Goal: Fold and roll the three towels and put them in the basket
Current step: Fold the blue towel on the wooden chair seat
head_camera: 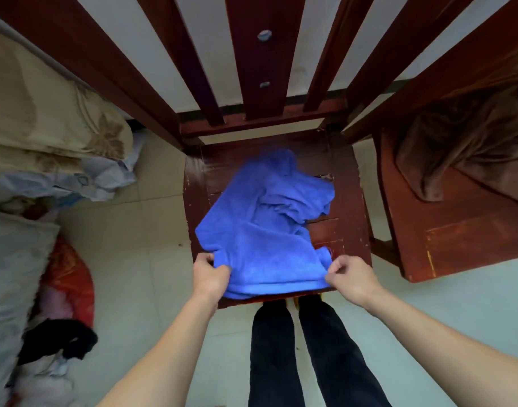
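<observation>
Blue towel (pixel 260 218) crumpled on the chair seat (pixel 348 201); left grip (pixel 209 274) and right grip (pixel 350 276) each pinch its hem at the seat's near edge, well apart.

Both arms bare, stretched fwd, forearms angling in toward each other. L hand (pixel 210 274): back up, fingers curled, thumb + fingers pinching near edge of blue towel (pixel 260 230) at its L corner. R hand (pixel 350 277): level w/ L, well apart, back up, thumb & forefinger pinching same edge at R corner, other fingers loosely curled. Wrists approx straight.
</observation>
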